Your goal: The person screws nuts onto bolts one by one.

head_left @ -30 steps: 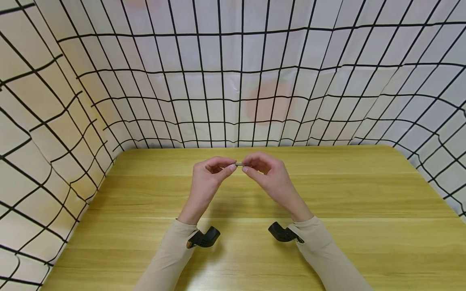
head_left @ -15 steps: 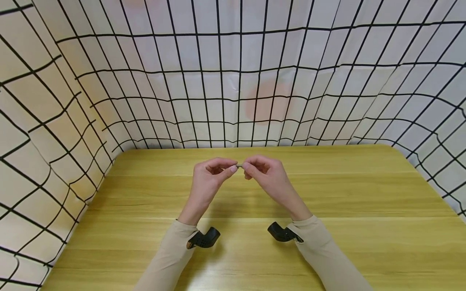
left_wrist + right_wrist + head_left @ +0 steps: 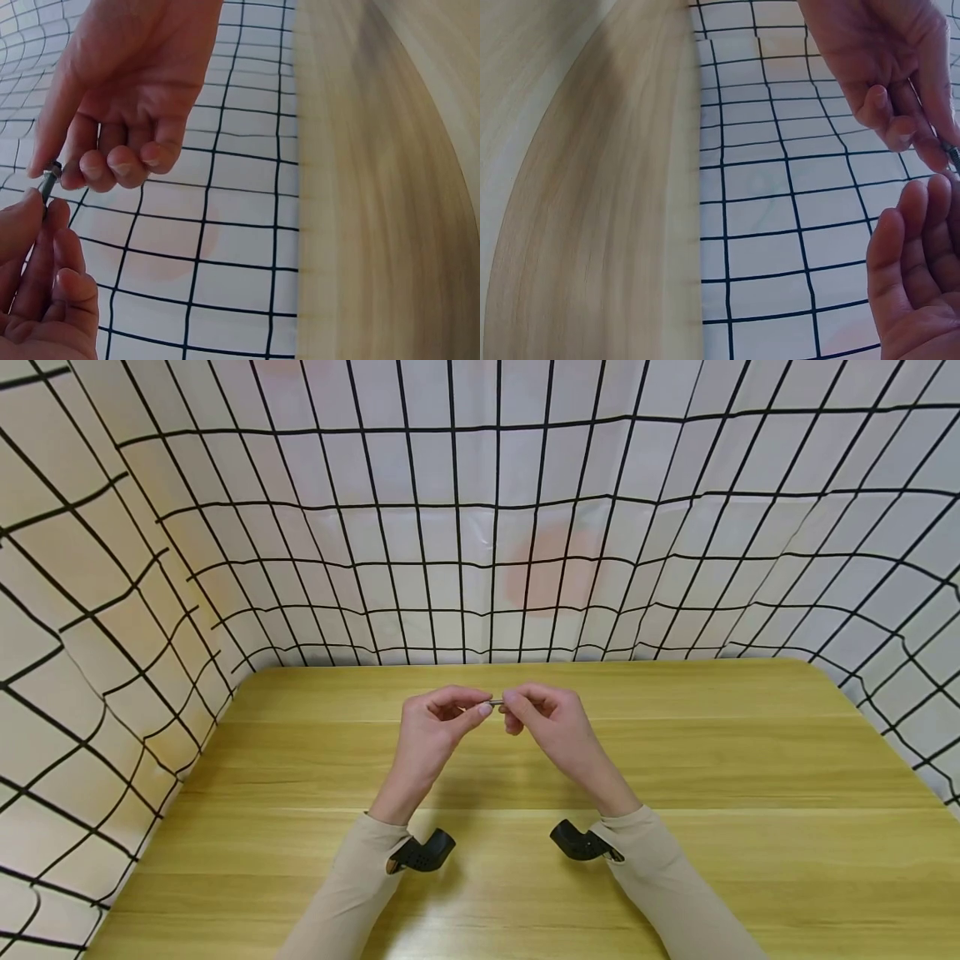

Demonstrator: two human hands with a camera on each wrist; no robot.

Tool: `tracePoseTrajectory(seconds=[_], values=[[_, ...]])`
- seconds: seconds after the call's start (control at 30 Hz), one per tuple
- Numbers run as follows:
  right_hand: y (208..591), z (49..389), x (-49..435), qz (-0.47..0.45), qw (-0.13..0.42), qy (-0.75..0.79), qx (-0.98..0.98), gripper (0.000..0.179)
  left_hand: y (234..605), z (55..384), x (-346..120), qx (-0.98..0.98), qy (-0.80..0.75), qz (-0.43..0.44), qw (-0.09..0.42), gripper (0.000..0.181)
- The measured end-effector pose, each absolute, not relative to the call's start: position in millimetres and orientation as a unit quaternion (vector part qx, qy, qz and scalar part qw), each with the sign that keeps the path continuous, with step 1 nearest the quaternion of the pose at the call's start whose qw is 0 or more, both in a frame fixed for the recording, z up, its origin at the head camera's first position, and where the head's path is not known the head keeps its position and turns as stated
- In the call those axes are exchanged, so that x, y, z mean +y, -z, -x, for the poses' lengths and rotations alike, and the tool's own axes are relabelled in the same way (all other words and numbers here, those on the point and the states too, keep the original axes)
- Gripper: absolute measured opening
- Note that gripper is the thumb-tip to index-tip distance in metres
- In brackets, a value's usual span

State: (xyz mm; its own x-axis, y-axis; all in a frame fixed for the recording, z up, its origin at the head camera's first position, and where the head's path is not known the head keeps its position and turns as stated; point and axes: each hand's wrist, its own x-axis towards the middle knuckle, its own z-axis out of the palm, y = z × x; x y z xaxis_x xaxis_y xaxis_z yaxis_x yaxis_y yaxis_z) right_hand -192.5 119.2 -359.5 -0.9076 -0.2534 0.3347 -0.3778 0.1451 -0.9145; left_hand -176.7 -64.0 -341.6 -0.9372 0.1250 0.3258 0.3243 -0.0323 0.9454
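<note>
A metal rod points sideways from left fingers to right fingers

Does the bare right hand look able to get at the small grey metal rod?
Most likely yes: the right hand already appears to pinch one end of the grey metal rod, with nothing visible blocking it; the left hand pinches the other end.
</note>
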Motion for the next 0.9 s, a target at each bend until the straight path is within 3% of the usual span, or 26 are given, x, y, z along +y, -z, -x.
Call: tracePoseTrajectory(seconds=[0.63, 0.9], values=[[358, 196, 125, -0.244, 0.055, -0.597, -0.762, 0.031, 341, 179, -64, -0.682, 0.711, 0.144, 0.087, 0.012], [334, 176, 120, -0.261, 0.083, -0.568, -0.776, 0.019, 342, 178, -65, -0.682, 0.713, 0.141, 0.082, 0.015]])
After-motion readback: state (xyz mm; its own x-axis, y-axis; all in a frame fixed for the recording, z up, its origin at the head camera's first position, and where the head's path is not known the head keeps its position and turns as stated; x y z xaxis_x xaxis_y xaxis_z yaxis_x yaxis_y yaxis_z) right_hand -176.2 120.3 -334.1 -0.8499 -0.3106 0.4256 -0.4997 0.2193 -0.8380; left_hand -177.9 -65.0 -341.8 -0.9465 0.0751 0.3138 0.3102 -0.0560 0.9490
